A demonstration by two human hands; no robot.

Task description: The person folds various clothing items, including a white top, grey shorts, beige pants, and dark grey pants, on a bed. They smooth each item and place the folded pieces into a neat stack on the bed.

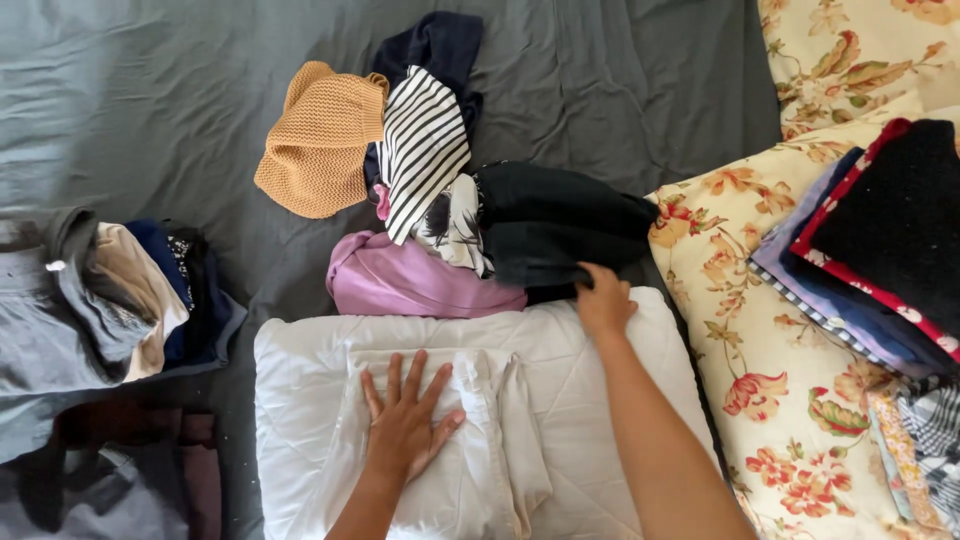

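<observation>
In the head view, the left hand lies flat with its fingers spread on a folded white garment, which rests on a white pillow on the grey bed sheet; it presses the cloth and grasps nothing. The right hand reaches to the far edge of the pillow, with its fingers curled at the edge of a black garment, but whether it really grips it I cannot tell. This black garment lies in a pile beside a striped cloth, a lilac garment and an orange knitted piece, and a floral pillow carries folded clothes at the right.
</observation>
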